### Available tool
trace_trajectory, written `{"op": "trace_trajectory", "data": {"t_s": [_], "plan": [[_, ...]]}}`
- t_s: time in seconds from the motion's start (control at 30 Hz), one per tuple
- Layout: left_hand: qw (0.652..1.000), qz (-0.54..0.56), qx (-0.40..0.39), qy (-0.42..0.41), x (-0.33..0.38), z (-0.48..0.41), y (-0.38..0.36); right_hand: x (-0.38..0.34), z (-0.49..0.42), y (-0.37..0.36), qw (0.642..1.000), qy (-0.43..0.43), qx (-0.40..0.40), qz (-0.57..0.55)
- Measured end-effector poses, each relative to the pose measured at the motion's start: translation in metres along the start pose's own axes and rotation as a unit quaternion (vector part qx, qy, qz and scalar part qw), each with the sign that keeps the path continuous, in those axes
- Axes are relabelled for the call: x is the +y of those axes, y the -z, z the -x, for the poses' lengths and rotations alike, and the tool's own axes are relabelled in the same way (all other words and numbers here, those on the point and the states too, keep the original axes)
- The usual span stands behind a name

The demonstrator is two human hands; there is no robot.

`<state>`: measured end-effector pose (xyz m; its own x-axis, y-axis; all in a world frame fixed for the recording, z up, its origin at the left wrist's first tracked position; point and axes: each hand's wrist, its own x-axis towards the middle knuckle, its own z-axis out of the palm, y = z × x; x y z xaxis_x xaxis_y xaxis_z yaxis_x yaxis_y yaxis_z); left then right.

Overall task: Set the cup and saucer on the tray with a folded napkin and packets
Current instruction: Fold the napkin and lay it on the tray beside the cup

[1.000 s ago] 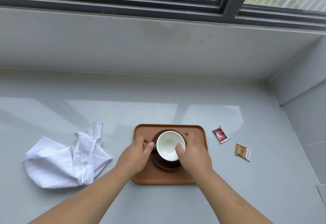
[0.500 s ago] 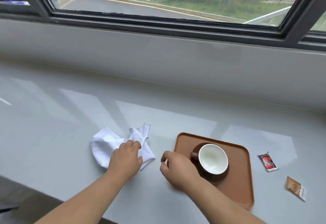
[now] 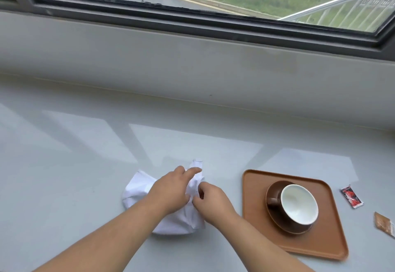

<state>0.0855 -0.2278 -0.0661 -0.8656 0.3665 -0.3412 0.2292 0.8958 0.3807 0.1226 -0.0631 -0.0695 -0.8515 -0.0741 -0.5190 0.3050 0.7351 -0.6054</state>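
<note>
A crumpled white napkin (image 3: 139,188) lies on the grey sill, left of the tray. My left hand (image 3: 171,188) rests on top of it with fingers stretched toward its far corner. My right hand (image 3: 210,200) pinches the napkin's right edge. On the brown tray (image 3: 256,186) stands a brown cup with a white inside (image 3: 299,204), upright on its brown saucer (image 3: 275,216). A red packet (image 3: 351,195) and a brown packet (image 3: 383,224) lie on the sill right of the tray.
The grey sill (image 3: 85,143) runs wide to the left and back. A low grey wall (image 3: 192,62) rises behind it under the dark window frame (image 3: 192,18).
My right hand left the cup's side and moved left onto the napkin. My left hand shifted across the napkin. The view swung further left.
</note>
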Motion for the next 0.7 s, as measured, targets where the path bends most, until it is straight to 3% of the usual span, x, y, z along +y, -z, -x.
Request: {"op": "trace_trajectory", "data": {"t_s": [0.17, 0.3, 0.47, 0.7], "plan": [[0.986, -0.101, 0.063, -0.119, 0.009, -0.021, 0.049, -0.025, 0.004, 0.028, 0.993, 0.027, 0.055, -0.102], [0.979, -0.091, 0.051, -0.174, 0.031, -0.031, 0.094, -0.037, 0.005, 0.054, 0.988, 0.031, 0.084, -0.126], [0.983, -0.115, 0.062, -0.126, 0.037, -0.039, 0.139, -0.053, 0.004, 0.092, 0.994, 0.032, 0.089, -0.054], [0.99, -0.104, 0.089, -0.044, -0.002, -0.035, 0.171, -0.102, 0.001, 0.168, 0.974, 0.141, 0.151, 0.095]]}}
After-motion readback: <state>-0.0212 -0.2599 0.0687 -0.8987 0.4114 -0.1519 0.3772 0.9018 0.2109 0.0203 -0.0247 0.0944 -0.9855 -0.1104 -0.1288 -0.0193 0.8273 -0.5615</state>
